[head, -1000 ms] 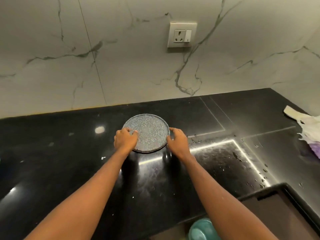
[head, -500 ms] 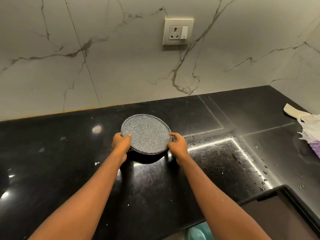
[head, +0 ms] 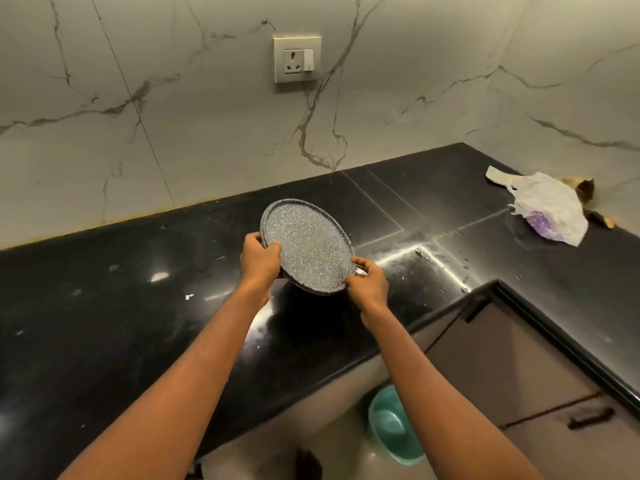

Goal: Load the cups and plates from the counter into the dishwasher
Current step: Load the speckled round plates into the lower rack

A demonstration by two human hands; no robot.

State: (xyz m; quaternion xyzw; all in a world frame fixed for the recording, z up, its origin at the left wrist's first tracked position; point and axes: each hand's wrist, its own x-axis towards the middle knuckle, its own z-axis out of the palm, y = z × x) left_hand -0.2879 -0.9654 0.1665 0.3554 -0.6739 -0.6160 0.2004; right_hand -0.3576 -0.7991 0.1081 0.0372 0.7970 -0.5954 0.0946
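Plate [head: 308,249]: A round, grey speckled plate was held straight below the wall socket [head: 297,59], raised just above the black stone counter [head: 104,289]. Its face was tipped toward the camera, and a dark shadow lay under its near rim.
Left hand [head: 259,259]: Below and slightly left of the socket, the left hand gripped the plate's left rim, thumb on the speckled face and fingers curled behind the edge.
Right hand [head: 369,284]: Below and a little right of the socket, the right hand pinched the plate's near right rim, fingers curled over the edge.
Counter: It ran along the wall beneath the socket, then turned toward the camera on the socket's right. Its surface was streaked with glare.
Water droplets [head: 464,271]: The water droplets lay scattered on the stone, down and to the right of the socket.
Plastic bag [head: 550,211]: A crumpled white plastic bag with purple showing through sat far right of the socket and lower. A pale card [head: 498,174] poked out behind it.
Drawer fronts [head: 512,368]: Brown drawer fronts with dark handles stood far below and right of the socket.
Bin [head: 391,426]: A teal bin sat on the floor far beneath the socket, partly hidden by the right forearm.
Wall [head: 173,98]: A white, grey-veined marble wall carried the socket.
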